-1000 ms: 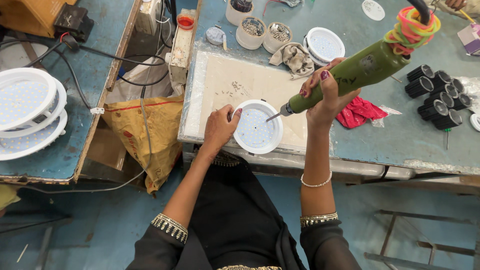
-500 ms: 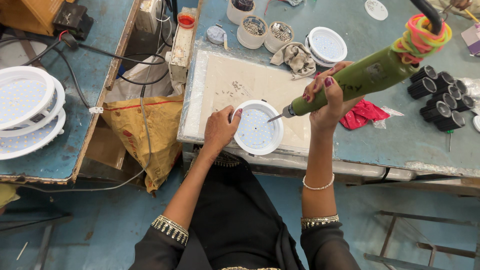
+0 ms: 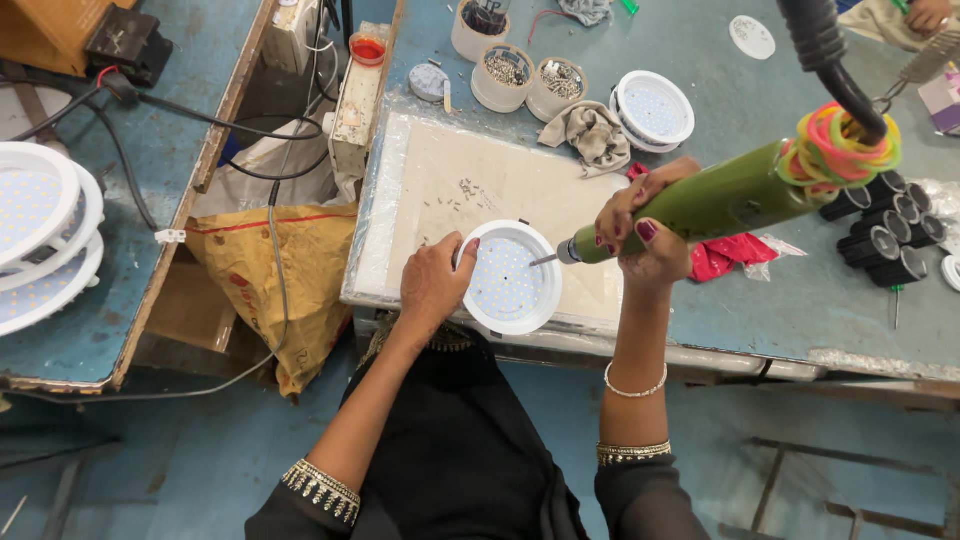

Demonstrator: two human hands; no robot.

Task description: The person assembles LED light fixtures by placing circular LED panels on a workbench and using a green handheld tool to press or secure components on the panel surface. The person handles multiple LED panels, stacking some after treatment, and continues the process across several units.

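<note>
A round white light panel (image 3: 511,279) with a grid of small dots lies on a pale work mat (image 3: 470,190) near the table's front edge. My left hand (image 3: 435,281) rests on its left rim and steadies it. My right hand (image 3: 640,228) grips a green electric screwdriver (image 3: 730,197), tilted down to the left. Its bit tip hovers over the panel's right half, close to the surface. Coloured rubber bands (image 3: 838,148) wrap the tool's upper end, where a black cable (image 3: 825,50) leads up.
Small cups of screws (image 3: 502,75), a grey rag (image 3: 594,133) and another white panel (image 3: 654,107) sit behind the mat. A red cloth (image 3: 726,254) and black cylindrical parts (image 3: 885,232) lie to the right. Stacked white panels (image 3: 40,230) rest on the left bench. A yellow sack (image 3: 270,280) hangs between the benches.
The screwdriver has tilted a little flatter, and its tip has stayed over the panel's right side. My left hand has kept its hold on the rim.
</note>
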